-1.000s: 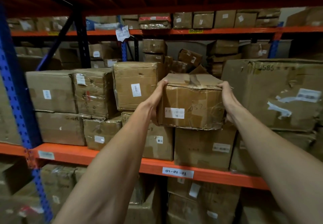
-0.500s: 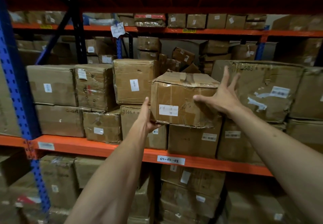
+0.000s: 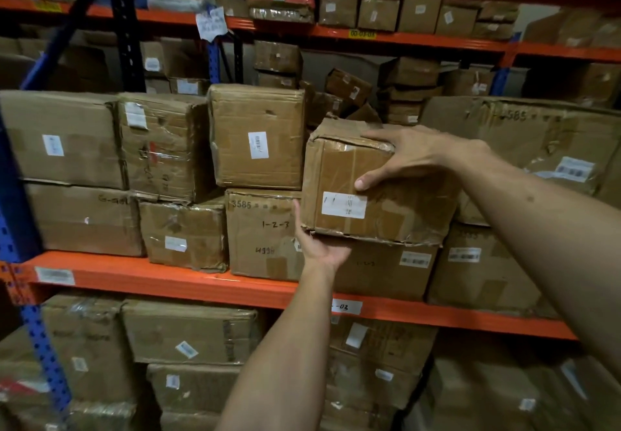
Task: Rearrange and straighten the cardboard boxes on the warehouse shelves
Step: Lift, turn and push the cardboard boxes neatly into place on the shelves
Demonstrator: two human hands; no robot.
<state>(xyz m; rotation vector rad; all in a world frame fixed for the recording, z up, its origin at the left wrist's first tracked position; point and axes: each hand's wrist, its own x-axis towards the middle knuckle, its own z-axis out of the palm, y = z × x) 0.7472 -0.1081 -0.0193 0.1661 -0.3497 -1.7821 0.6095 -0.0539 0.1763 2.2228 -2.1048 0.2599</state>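
Two hands on one taped cardboard box (image 3: 376, 188) atop the middle shelf's (image 3: 188, 284) lower row. Right hand (image 3: 416, 158) — fingers spread over its top front edge, thumb on the face. Left hand (image 3: 319, 246) cups its lower left corner — palm up.

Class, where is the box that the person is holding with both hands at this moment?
In the head view, the held box sits centre-right on the middle shelf, atop a lower box, right of the box marked 3585, with the left hand beneath and the right hand on top.
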